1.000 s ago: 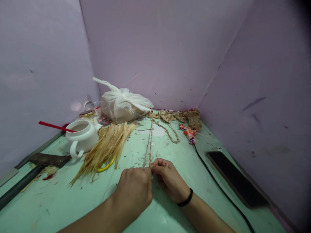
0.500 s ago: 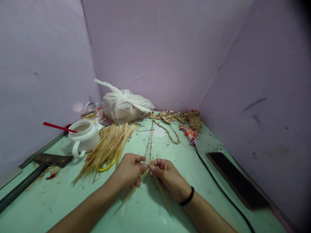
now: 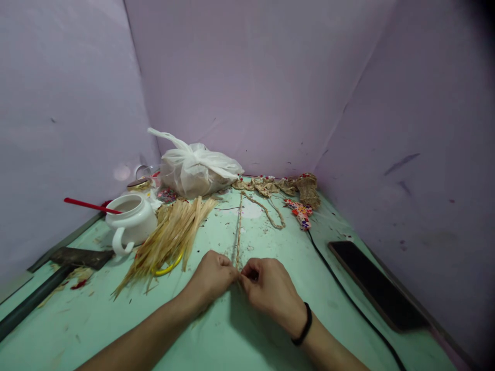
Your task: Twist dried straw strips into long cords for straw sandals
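Observation:
A thin straw-coloured braided cord (image 3: 238, 226) runs down the middle of the table toward me, and its far part loops off to the right. At its near end my left hand (image 3: 216, 273) and my right hand (image 3: 268, 286) meet, fingertips almost touching. Both are closed in a pinch on the cord's strands. The loose strand ends are mostly hidden under my hands. A black band circles my right wrist. Left of my hands lies a bundle of dry straw-like fibres (image 3: 170, 237) with a yellow ring (image 3: 170, 268) partly under it.
On the left are a white pot (image 3: 135, 219) with a red stick and a dark-handled hatchet-like tool (image 3: 81, 257). Behind sit a tied plastic bag (image 3: 199, 167) and woven straw pieces (image 3: 266, 185). To the right, a beaded item (image 3: 299, 212), black cable (image 3: 340, 286) and phone (image 3: 375, 283).
My hands have come together and turned knuckles-up, slightly nearer to me. The strand ends that fanned out below them are now mostly covered.

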Action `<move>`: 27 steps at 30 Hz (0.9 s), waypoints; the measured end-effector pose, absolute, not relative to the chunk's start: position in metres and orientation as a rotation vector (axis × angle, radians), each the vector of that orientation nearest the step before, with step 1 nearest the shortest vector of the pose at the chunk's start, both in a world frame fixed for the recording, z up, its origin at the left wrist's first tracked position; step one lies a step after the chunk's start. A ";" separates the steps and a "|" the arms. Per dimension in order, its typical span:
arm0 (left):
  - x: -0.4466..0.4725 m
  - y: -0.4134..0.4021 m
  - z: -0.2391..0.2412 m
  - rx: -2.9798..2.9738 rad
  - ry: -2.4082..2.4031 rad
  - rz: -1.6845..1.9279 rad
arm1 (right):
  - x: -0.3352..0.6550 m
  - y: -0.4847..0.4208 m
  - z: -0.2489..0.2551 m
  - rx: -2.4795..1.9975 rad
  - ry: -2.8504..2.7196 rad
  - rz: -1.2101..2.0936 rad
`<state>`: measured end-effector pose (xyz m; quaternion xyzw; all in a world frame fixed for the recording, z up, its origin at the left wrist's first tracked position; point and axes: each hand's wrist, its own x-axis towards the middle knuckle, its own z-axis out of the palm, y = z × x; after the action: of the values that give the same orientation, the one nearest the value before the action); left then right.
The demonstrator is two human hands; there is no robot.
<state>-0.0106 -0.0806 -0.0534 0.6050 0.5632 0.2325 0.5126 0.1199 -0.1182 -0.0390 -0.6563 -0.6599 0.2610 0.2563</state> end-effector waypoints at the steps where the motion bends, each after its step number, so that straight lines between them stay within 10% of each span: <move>1: -0.010 -0.081 -0.052 1.435 1.345 0.569 | 0.119 -0.120 -0.037 -1.776 -1.812 0.724; 27: -0.013 -0.075 -0.042 1.180 1.039 0.471 | 0.118 -0.022 -0.035 -1.488 -0.835 1.594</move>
<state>-0.0134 -0.0747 -0.0418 0.5259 0.4630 0.2100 0.6819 0.1178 -0.0224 -0.0353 -0.5860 -0.3289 0.6279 0.3926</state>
